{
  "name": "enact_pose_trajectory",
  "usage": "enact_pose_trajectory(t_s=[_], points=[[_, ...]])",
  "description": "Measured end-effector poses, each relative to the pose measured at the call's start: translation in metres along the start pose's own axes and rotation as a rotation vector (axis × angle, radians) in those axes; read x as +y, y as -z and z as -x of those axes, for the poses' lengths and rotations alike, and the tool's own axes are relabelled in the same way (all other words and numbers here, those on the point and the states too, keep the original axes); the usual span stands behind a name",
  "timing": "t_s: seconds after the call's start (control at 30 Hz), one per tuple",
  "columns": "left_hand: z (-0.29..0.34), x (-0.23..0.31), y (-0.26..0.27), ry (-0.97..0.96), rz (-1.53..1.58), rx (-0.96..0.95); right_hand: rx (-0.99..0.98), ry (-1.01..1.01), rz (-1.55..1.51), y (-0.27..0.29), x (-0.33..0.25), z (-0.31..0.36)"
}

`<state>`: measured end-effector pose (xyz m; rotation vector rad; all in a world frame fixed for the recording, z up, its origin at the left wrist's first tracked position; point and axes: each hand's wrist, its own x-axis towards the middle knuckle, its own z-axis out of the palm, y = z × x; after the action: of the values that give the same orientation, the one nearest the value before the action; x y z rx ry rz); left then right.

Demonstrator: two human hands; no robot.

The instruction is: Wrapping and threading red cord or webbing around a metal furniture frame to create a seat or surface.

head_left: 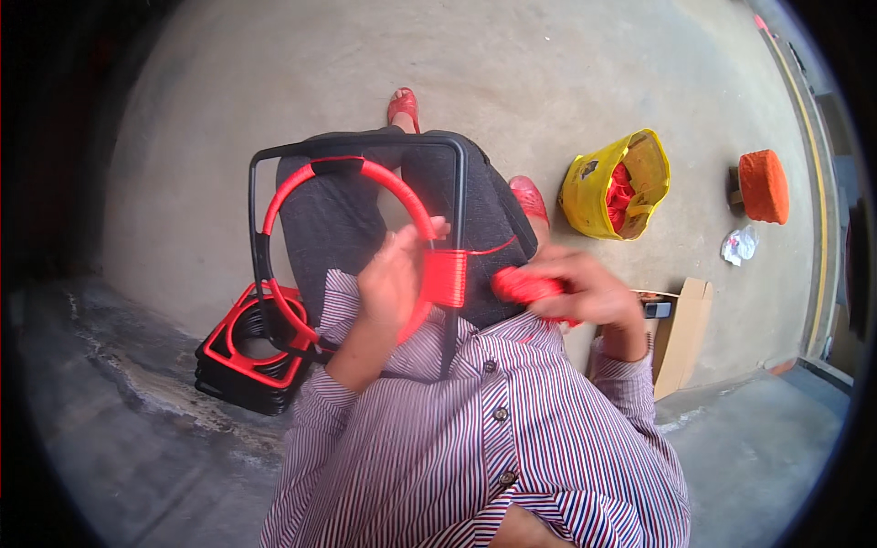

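Note:
A black rectangular frame [459,183] with a round ring inside it rests across my lap. Red cord [290,190] covers most of the ring, leaving short black stretches bare. Where ring and frame meet on the right, a dense block of red cord turns [445,278] binds them. My left hand [393,279] reaches inside the ring and grips its right side, fingertips by the cord block; it is slightly blurred. My right hand [589,288], also blurred, is closed around a bundle of red cord [528,286], right of the frame. A thin strand runs from the block toward the right.
At the lower left lies a stack of similar black frames [245,384], the top one wrapped red. A yellow bag [585,196] holding red material stands to the right. Beyond it are an orange stool [764,186] and a white plastic bag [740,244]. An open cardboard box [685,333] sits near my right elbow.

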<state>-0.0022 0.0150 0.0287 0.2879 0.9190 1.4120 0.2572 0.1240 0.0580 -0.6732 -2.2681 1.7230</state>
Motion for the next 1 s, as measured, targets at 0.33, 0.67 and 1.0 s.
enact_pose_trajectory(t_s=[0.33, 0.67, 1.0], points=[[0.002, -0.007, 0.016, 0.124, 0.026, 0.019, 0.29, -0.076, -0.333, -0.033, -0.005, -0.075], [0.013, -0.013, 0.006, -0.856, -0.541, 0.093, 0.344, 0.489, 0.52, -0.075, -0.026, -0.114], [0.01, -0.007, 0.013, -0.407, -0.369, 0.16, -0.103, -0.159, 0.365, 0.004, -0.04, -0.062]])
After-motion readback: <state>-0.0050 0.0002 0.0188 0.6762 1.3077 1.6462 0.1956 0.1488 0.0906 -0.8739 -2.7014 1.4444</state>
